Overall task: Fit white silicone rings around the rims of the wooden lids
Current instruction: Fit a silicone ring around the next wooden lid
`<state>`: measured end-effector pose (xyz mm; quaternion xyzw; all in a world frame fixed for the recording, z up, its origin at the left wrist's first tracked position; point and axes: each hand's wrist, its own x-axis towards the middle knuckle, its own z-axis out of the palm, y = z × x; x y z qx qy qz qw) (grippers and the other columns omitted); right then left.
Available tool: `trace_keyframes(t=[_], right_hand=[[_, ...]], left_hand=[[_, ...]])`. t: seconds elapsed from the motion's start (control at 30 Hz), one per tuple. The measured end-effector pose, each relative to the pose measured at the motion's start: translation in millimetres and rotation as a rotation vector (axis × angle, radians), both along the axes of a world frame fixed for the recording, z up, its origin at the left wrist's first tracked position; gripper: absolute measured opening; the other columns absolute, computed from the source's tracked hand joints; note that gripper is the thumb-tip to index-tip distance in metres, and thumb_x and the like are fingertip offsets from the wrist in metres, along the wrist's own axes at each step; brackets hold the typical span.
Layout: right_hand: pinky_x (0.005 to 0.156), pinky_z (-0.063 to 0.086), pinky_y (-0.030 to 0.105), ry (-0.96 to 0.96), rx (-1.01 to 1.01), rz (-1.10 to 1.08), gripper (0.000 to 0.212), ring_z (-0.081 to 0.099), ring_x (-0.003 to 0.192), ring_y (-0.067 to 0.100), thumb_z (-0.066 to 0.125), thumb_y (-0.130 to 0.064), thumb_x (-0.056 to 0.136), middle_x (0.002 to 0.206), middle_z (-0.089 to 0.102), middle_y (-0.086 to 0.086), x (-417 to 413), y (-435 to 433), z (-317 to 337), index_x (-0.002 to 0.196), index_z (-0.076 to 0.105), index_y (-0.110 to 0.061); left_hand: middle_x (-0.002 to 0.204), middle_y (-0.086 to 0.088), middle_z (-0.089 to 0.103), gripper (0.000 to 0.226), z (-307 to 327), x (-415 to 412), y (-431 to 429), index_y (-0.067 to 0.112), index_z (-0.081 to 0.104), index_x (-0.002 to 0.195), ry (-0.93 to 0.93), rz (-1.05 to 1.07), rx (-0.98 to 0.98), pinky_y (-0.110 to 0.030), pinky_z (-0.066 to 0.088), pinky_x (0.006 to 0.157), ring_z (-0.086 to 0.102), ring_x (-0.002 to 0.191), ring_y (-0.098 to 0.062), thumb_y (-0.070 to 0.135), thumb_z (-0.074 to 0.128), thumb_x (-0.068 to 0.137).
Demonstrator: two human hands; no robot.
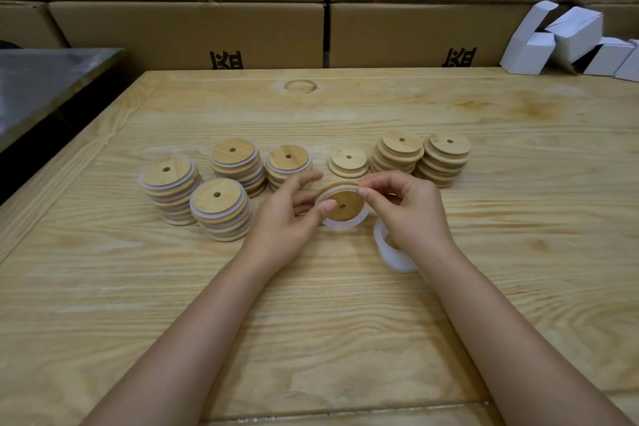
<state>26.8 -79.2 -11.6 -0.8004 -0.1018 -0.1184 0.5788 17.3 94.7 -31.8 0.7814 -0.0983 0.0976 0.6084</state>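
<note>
A round wooden lid (pixel 344 205) with a centre hole is held tilted just above the table, a white silicone ring (pixel 340 223) partly stretched round its rim. My left hand (pixel 288 218) grips the lid's left edge with the thumb on its face. My right hand (pixel 403 209) pinches the ring at the lid's upper right edge. A pile of loose white rings (pixel 390 251) lies under my right wrist, partly hidden. Left of my hands stand several stacks of ringed lids (pixel 221 209). Behind my right hand are plain lids: a single one (pixel 348 162) and two stacks (pixel 444 157).
The wooden table (pixel 311 304) runs wide around my hands. Brown cardboard boxes (pixel 193 31) wall off its far edge. Folded white cartons (pixel 567 41) lie at the far right corner. A grey metal surface (pixel 38 83) sits beyond the table's left edge.
</note>
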Motion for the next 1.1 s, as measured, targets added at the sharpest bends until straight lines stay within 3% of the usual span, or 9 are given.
trace_keyframes(t=[0.1,0.17,0.3,0.57,0.77,0.93,1.1], right_hand=[[0.079,0.052,0.019,-0.051,-0.023,0.008,0.023,0.064,0.084,0.0,0.069,-0.007,0.082,0.084,0.068,-0.015,-3,3,1,0.074,0.067,-0.028],[0.079,0.052,0.019,-0.085,-0.05,0.008,0.023,0.064,0.084,0.0,0.069,-0.008,0.081,0.084,0.068,-0.015,-3,5,0,0.075,0.067,-0.029],[0.077,0.054,0.021,-0.032,0.003,-0.016,0.015,0.066,0.08,0.003,0.071,-0.012,0.08,0.084,0.071,-0.01,-3,5,-2,0.077,0.066,-0.026],[0.072,0.051,0.015,0.044,0.113,-0.018,0.014,0.067,0.077,0.004,0.072,-0.015,0.08,0.078,0.072,-0.009,-4,7,-1,0.073,0.068,-0.026],[0.064,0.049,0.013,0.113,0.237,0.028,0.017,0.066,0.069,0.004,0.071,-0.007,0.08,0.068,0.071,-0.008,-4,8,6,0.069,0.069,-0.021],[0.072,0.053,0.021,0.108,0.22,0.086,0.015,0.064,0.069,0.008,0.071,-0.008,0.081,0.07,0.069,-0.004,-5,9,9,0.072,0.069,-0.019],[0.063,0.049,0.014,0.074,0.256,0.086,0.016,0.062,0.069,0.003,0.069,-0.007,0.082,0.069,0.068,-0.008,-7,13,5,0.073,0.067,-0.019]], left_hand=[[0.093,0.013,0.07,0.017,-2,1,0,0.032,0.063,0.096,-0.017,-0.018,0.162,-0.02,0.052,0.08,0.066,0.09,0.0,0.018,0.065,0.086],[0.091,0.012,0.07,0.015,-2,2,1,0.029,0.063,0.093,-0.008,0.0,0.157,-0.02,0.051,0.08,0.066,0.089,0.0,0.015,0.062,0.088],[0.091,0.01,0.07,0.014,2,2,2,0.017,0.064,0.096,-0.012,0.015,0.034,-0.013,0.049,0.077,0.066,0.088,0.002,0.006,0.06,0.089],[0.084,0.001,0.068,0.019,4,2,-1,0.016,0.062,0.088,0.052,0.002,-0.191,-0.02,0.055,0.067,0.066,0.078,-0.001,-0.001,0.056,0.089],[0.086,0.0,0.067,0.015,5,1,-1,0.013,0.061,0.092,0.092,-0.003,-0.313,-0.018,0.054,0.063,0.065,0.077,0.0,0.001,0.052,0.091],[0.081,0.005,0.072,0.016,5,2,2,0.013,0.063,0.096,0.143,-0.027,-0.438,-0.02,0.054,0.062,0.068,0.078,-0.007,0.005,0.05,0.093],[0.085,0.002,0.074,0.015,4,3,5,0.011,0.063,0.099,0.166,-0.093,-0.476,-0.024,0.056,0.065,0.069,0.084,-0.011,0.008,0.051,0.091]])
